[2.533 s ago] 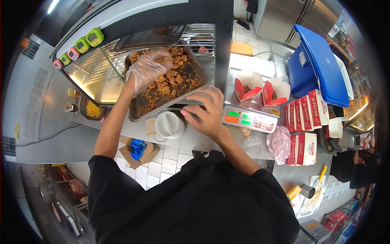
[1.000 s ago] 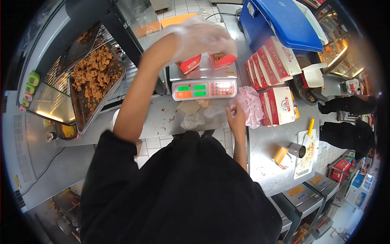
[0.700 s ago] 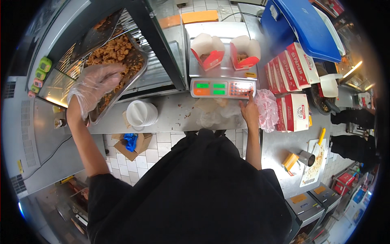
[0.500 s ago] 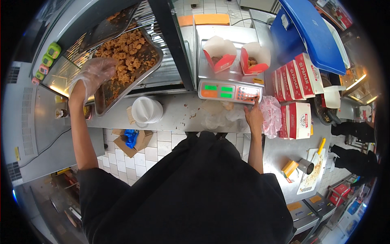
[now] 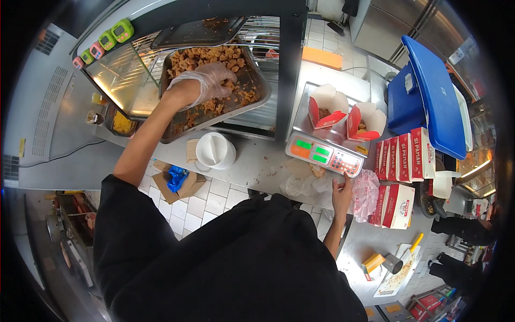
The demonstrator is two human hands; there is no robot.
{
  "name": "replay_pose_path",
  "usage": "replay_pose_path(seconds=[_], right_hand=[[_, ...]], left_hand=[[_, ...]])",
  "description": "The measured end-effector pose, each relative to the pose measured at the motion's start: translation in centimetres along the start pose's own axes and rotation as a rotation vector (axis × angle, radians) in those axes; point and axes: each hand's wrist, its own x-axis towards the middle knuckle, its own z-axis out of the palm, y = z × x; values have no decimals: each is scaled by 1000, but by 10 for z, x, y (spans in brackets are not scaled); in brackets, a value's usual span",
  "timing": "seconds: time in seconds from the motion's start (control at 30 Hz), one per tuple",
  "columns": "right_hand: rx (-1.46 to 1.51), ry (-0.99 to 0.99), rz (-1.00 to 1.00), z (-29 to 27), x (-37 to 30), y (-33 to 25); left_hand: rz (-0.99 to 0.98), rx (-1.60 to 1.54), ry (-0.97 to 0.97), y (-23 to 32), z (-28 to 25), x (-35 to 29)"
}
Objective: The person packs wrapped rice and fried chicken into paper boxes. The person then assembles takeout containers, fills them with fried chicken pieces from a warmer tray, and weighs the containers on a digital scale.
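My left hand (image 5: 206, 86), in a clear plastic glove, reaches into a metal tray (image 5: 257, 99) of fried chicken pieces (image 5: 206, 56) inside a glass-sided cabinet. Its fingers curl down around some chicken at the tray's right part; the fingertips are partly hidden. My bare right hand (image 5: 341, 194) is at the front edge of a digital scale (image 5: 322, 154), just below its keypad, with thumb and fingers apart and nothing held. On the scale's platform stand two open red-and-white paper food boxes (image 5: 325, 107) (image 5: 365, 122) with brown food in them.
A stack of white lids or bowls (image 5: 215, 151) stands on the steel counter. Right of the scale are a pink plastic bag (image 5: 366, 196), red-and-white cartons (image 5: 399, 155) and a blue cooler box (image 5: 407, 102). A knife (image 5: 417, 241) lies on a cutting board (image 5: 394, 284).
My left hand has moved right and deeper into the chicken, its fingers now curled. My right hand has drawn back from the keypad to the scale's edge. The whole view has shifted.
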Motion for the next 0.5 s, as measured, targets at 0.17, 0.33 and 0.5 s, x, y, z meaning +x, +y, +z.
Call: replay_pose_path(seconds=[0.17,0.33,0.5], right_hand=[[99,-32,-1,11,-12,-5],[140,-59,-4,10,-17,-5],[156,-27,3,1,-14,-1]], left_hand=[[27,-76,58,-14,12,0],[74,-140,148,-12,6,-10],[183,-406,390,23,-39,-27]])
